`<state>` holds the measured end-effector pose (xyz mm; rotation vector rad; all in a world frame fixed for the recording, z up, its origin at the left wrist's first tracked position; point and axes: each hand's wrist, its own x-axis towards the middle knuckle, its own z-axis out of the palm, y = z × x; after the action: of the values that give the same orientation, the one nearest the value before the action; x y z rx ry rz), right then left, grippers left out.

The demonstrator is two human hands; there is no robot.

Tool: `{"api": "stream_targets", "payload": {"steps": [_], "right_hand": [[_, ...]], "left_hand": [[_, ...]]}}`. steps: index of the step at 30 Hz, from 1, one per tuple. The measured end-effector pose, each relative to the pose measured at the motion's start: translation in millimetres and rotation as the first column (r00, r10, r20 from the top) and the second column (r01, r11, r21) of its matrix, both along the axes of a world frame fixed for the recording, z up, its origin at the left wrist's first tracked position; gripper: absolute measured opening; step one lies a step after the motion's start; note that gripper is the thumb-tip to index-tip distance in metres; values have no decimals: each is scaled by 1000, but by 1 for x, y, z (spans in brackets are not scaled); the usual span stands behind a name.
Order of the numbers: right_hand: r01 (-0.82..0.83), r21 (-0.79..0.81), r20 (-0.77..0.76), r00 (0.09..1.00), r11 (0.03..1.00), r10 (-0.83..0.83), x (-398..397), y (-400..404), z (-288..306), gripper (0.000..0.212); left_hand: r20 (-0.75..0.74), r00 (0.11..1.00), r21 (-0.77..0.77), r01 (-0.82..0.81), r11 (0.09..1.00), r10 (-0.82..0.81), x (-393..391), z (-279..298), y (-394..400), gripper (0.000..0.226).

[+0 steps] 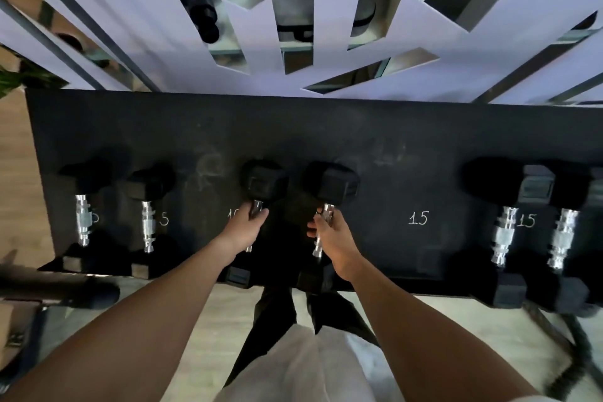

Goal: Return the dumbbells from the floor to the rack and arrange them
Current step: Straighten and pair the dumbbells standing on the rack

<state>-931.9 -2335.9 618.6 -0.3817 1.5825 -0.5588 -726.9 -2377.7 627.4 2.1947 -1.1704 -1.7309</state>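
Note:
A black rack top (375, 140) carries chalk numbers 5, 10 and 15. My left hand (243, 228) grips the chrome handle of a black hex dumbbell (262, 181) near the middle. Just to its right, my right hand (332, 238) grips the handle of a second hex dumbbell (332, 184). Both dumbbells lie front to back on the rack. Two small dumbbells (83, 220) (148, 225) sit at the left by the 5 marks. Two larger ones (504, 235) (561, 238) sit at the right by a 15 mark.
A white wall with angular mirror cut-outs (293, 10) rises behind the rack. Wooden floor (19, 157) shows at the left, pale floor (202, 336) below. A black roller (88, 295) lies at the lower left. A bare stretch of rack lies around the middle 15 mark (418, 218).

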Motion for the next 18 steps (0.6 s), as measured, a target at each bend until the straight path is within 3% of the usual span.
{"api": "stream_targets", "payload": {"steps": [9,18], "right_hand": [[-117,80,-320,937,990,137,17,-11,17,8],[-248,138,-553,784,959,282,33,-18,31,27]], "left_hand": [[-15,996,-24,-93,995,93,-6,-15,-1,10],[-118,980,71,-154,986,161,-37,-14,2,34]]}}
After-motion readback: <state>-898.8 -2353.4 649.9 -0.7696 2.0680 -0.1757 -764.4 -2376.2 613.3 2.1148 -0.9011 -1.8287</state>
